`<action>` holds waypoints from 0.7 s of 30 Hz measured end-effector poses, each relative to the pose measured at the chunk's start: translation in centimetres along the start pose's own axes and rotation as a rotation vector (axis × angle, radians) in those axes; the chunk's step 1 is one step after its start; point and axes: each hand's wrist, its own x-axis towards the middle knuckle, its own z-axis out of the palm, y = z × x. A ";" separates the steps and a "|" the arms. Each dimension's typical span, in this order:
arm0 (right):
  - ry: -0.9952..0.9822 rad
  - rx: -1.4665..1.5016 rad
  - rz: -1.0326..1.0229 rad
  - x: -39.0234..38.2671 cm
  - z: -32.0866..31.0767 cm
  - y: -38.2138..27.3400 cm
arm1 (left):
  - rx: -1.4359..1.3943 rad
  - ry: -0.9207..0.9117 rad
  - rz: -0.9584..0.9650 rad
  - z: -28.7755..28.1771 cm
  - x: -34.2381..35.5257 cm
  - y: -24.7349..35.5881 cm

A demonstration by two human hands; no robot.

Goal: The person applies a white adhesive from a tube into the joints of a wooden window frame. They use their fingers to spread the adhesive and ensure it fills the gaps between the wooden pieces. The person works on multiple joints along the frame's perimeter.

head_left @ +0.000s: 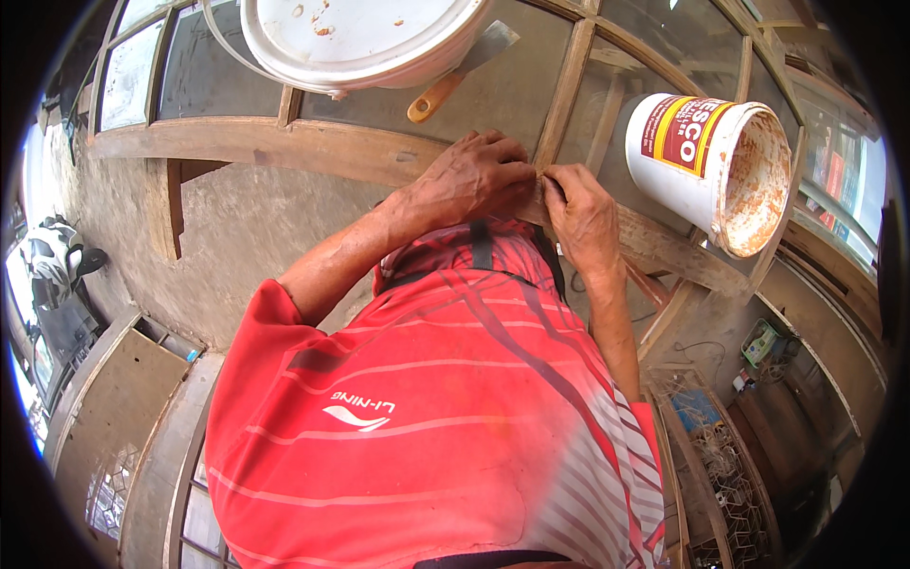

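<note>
My left hand (483, 175) rests with curled fingers on the near bar of a wooden-framed glass panel (370, 147), close to the joint of a crossbar. Just right of it my right hand (578, 204) has thumb and forefinger pinched at that same joint; what, if anything, lies between the fingers is hidden. A putty knife (431, 100) with a wooden handle lies on the glass above my left hand, beside a white bucket (360, 28) with a stained lid. An open white bucket (673, 166) with orange residue inside lies on its side at the right.
A concrete floor (246, 247) shows below the panel. A board (118, 417) and further frames stand at lower left, near a black-and-white bundle (52, 266). At lower right are a wire-mesh crate (720, 484) and a small green device (763, 346). My red shirt fills the lower middle.
</note>
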 end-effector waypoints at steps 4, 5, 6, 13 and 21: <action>0.008 0.006 -0.010 0.0 0.0 0.0 | 0.080 -0.055 0.023 -0.2 0.0 0.0; 0.005 0.002 -0.016 0.1 0.0 0.1 | 0.116 -0.076 0.029 -0.3 0.0 0.2; 0.001 -0.002 -0.027 0.2 0.0 0.1 | 0.121 -0.082 0.030 -0.6 0.1 0.5; -0.040 -0.071 -0.131 0.2 0.0 0.7 | 0.031 0.042 0.074 -0.1 -1.2 -0.2; -0.102 -0.214 -0.276 0.2 -0.2 1.2 | -0.006 0.120 0.030 0.2 -1.3 -0.1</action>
